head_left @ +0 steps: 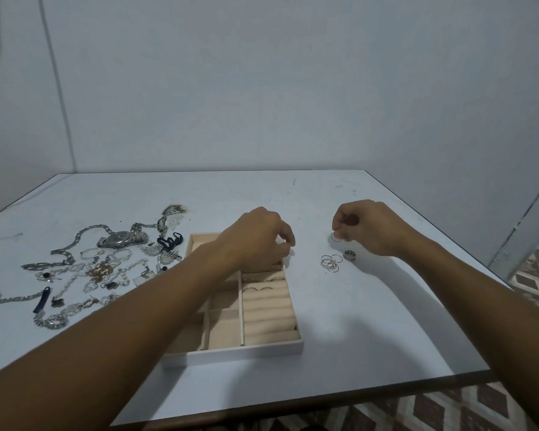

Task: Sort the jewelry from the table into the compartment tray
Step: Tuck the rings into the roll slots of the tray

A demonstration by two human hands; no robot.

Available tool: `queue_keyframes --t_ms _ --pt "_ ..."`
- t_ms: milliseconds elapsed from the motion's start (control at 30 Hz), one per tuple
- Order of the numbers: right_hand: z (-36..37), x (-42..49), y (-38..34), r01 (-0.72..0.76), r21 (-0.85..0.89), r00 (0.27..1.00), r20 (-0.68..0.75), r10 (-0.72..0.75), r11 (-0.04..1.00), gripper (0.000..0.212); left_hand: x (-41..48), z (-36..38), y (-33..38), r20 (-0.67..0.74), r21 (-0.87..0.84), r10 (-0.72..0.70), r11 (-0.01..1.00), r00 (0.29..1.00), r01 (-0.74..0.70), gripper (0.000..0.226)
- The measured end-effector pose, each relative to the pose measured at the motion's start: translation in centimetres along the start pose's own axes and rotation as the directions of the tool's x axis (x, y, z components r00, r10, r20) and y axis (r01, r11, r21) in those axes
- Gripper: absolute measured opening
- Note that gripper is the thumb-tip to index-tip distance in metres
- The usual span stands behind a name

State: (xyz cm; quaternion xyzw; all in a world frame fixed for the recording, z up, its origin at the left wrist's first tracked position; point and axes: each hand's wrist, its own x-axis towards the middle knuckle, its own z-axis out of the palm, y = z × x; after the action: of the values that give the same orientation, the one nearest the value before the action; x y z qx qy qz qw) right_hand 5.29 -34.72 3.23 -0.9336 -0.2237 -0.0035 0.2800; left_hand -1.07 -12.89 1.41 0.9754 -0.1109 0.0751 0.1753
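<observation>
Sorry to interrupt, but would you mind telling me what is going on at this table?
A person is sorting jewelry into a beige compartment tray. The right hand pinches a thin ring above a small pile of rings and a thicker band. The left hand hovers over the tray's far end, where a few rings already sit in the padded rolls. Chains and a watch wait on the left.

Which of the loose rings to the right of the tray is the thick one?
The chunky dark ring, lying at the right edge of the cluster of thin wire rings, just below the right hand. The others are fine hoops.
</observation>
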Motion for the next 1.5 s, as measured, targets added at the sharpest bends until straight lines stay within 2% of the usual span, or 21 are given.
queue_keyframes --t_ms 167,333,567,800,933,1200,1500 --pt "0.0 -1.2 -2.2 0.047 0.133 0.998 0.026 -0.051 0.990 0.013 -2.5 -1.2 -0.7 -0.056 -0.050 0.004 0.999 0.998 -0.007 0.022" --pt "1.6 -2.8 -5.3 0.116 0.137 0.989 0.074 -0.127 0.984 0.018 -5.1 -1.8 -2.1 -0.136 -0.051 0.006 0.999 0.991 -0.013 0.017" --pt "4.6 -4.6 -7.3 0.235 0.059 0.964 0.110 -0.240 0.970 0.014 -7.8 -2.6 -3.3 -0.198 -0.056 0.010 0.998 0.980 -0.022 0.013" --pt "6.0 -6.2 -6.8 0.265 -0.035 0.964 0.031 -0.264 0.964 0.010 -9.2 -1.9 -4.1 -0.232 -0.050 0.027 0.998 0.972 -0.040 0.010" --pt "6.6 -6.7 -6.4 0.340 -0.091 0.940 -0.006 -0.342 0.936 0.010 -9.3 -1.2 -3.2 -0.221 -0.050 0.061 0.996 0.973 -0.074 0.011" --pt "6.9 -7.0 -6.2 0.402 -0.225 0.915 0.049 -0.401 0.888 0.022 -9.1 -0.3 -2.8 -0.182 -0.067 0.088 0.993 0.979 -0.101 0.009" --pt "7.2 -7.8 -5.8 0.407 -0.262 0.912 0.060 -0.406 0.875 0.033 -8.2 -0.4 -2.5 -0.196 -0.058 0.086 0.993 0.977 -0.099 0.009"
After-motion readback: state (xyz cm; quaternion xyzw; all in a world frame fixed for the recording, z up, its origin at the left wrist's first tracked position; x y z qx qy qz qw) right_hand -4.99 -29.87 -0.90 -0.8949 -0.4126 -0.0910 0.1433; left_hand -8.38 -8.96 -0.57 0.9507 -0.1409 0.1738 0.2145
